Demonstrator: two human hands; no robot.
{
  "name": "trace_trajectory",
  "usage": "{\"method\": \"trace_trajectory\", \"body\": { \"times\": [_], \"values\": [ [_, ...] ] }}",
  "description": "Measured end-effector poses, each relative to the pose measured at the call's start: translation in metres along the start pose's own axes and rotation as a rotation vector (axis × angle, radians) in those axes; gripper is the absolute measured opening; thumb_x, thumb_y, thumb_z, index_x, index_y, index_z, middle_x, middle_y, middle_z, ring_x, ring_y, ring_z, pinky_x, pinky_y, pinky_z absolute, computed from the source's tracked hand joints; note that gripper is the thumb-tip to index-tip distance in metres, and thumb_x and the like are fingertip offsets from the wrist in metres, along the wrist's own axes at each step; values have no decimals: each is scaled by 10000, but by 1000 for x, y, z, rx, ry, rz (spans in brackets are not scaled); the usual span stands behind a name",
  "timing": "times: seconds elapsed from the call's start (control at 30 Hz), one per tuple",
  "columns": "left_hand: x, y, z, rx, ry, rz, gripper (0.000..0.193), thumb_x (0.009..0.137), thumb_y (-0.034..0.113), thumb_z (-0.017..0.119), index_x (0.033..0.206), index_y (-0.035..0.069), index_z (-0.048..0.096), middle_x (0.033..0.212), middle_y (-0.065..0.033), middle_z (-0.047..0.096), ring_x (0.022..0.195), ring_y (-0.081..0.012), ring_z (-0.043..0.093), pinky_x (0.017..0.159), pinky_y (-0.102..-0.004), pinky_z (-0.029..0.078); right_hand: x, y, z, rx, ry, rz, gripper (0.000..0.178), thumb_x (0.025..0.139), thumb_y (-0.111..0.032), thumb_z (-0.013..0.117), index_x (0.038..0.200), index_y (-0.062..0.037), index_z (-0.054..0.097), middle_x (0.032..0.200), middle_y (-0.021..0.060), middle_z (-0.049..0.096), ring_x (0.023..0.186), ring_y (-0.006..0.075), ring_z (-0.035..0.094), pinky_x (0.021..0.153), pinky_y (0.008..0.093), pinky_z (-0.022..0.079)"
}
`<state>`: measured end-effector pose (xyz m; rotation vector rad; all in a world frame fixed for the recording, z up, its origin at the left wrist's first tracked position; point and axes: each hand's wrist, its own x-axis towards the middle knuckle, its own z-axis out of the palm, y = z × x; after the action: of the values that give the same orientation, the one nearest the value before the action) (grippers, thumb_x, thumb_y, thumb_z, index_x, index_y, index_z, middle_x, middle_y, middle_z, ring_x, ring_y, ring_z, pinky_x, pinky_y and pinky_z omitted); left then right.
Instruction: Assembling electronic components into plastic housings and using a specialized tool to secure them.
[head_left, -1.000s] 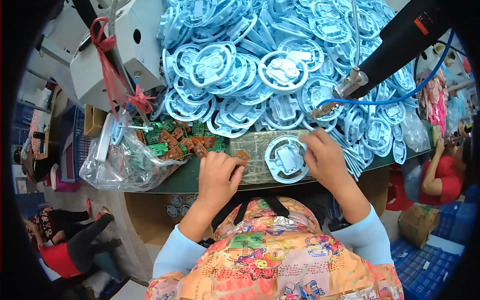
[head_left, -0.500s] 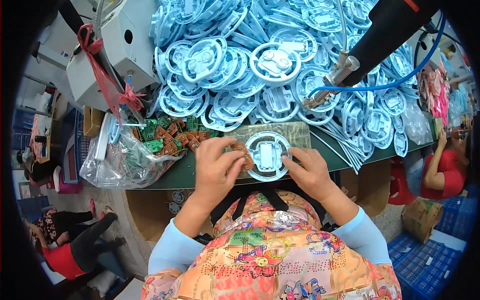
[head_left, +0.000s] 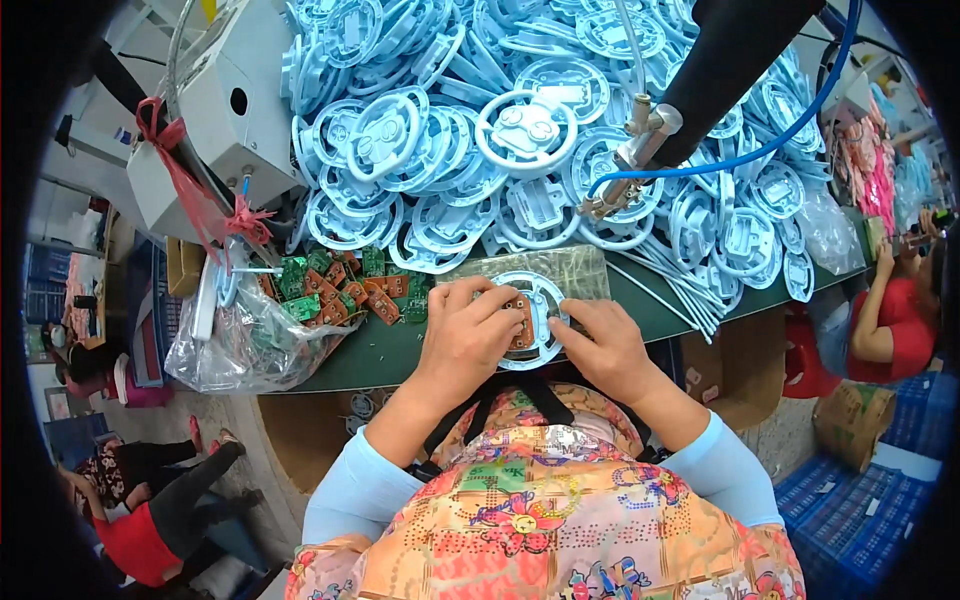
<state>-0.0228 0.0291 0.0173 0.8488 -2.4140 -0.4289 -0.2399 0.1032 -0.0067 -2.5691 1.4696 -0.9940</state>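
A light blue round plastic part with a rim like a steering wheel (head_left: 541, 318) lies at the table's front edge, before my body. Over its left half my left hand (head_left: 465, 328) is closed on a brown circuit board (head_left: 523, 328), which sits against the part's middle. My left fingers cover some of the board, so I cannot tell whether it is seated. With bent fingers, my right hand (head_left: 607, 345) grips the part's right rim. Beneath the part's far side is a flat pad wrapped in clear film (head_left: 585, 270).
A large heap of similar blue parts (head_left: 410, 140) fills the far table. Loose green and brown circuit boards (head_left: 335, 290) lie left, beside a clear plastic bag (head_left: 250, 345). A metal nozzle tool (head_left: 630, 165) on a dark arm hangs over the heap. Thin white rods (head_left: 675, 295) lie right.
My left hand has moved right, bringing the circuit board from beside the round part onto its middle. My right hand stays at the rim. The whole view has shifted slightly.
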Motion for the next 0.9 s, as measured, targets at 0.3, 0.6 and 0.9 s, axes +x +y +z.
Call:
{"method": "trace_trajectory", "body": {
  "times": [0.3,0.6,0.9],
  "values": [
    [2,-2,4,34,-25,64,221,720,72,746,926,118,682,1127,-12,661,1045,-253,578,887,-435,368,0,1,-2,4,1,-10,333,725,-84,652,1054,-27,649,1084,134,610,891,275,641,778,383,511],
    [-17,2,-2,30,-107,-71,423,720,105,791,1124,143,670,1354,-107,521,1288,-348,433,1033,-517,301,-33,43,-29,-364,-36,444,219,736,-23,657,950,-19,612,888,118,574,788,294,598,670,383,506],
    [-17,0,-2,-12,-142,-100,418,723,123,801,1111,127,647,1403,-127,487,1334,-363,400,1046,-541,281,-41,62,-44,-388,-103,463,127,686,-29,656,722,-55,537,769,108,521,749,308,586,606,409,507]
  ]
}}
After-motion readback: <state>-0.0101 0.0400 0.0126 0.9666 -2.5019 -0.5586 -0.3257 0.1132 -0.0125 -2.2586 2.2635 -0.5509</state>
